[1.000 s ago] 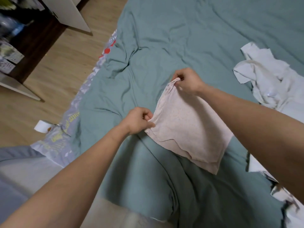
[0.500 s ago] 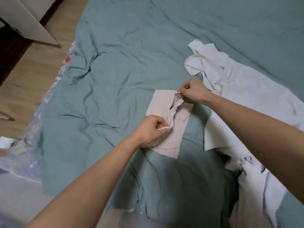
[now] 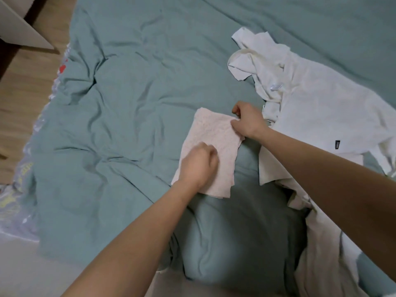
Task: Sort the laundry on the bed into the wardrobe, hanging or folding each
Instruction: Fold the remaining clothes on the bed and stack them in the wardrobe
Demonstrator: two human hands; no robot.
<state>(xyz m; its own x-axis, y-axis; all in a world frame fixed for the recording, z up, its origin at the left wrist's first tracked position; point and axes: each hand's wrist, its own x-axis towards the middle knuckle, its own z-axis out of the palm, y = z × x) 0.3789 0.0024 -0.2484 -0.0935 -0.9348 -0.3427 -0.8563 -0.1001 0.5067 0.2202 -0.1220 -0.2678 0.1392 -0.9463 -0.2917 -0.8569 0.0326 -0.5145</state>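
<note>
Wood floor (image 3: 25, 86) and a white panel edge (image 3: 23, 31), maybe a wardrobe door, can't confirm, sit at 10 o'clock. The bed (image 3: 132, 86) with its teal cover fills most of the view. Just right of centre, the small pink garment (image 3: 211, 136) lies flat on the cover, folded into a narrow strip by the look of it. Your left hand (image 3: 198, 166) rests on its near end with fingers curled; can't tell whether it pinches cloth or just presses down. Your right hand (image 3: 248, 121) pinches the far right edge of the same piece, thumb and fingers closed on the fabric. From 1 to 5 o'clock, the white laundry (image 3: 321, 108) sprawls unfolded, a shirt-like piece with a black tag, more white cloth trailing down toward the bottom right, touching or nearly touching the pink piece at your right hand. Progress, as a judgement: early to middle. One small item is mid-fold and not yet put away; the white pile looks untouched and needs folding or hanging. Nothing visible has reached the wardrobe, which is not clearly in view.
</note>
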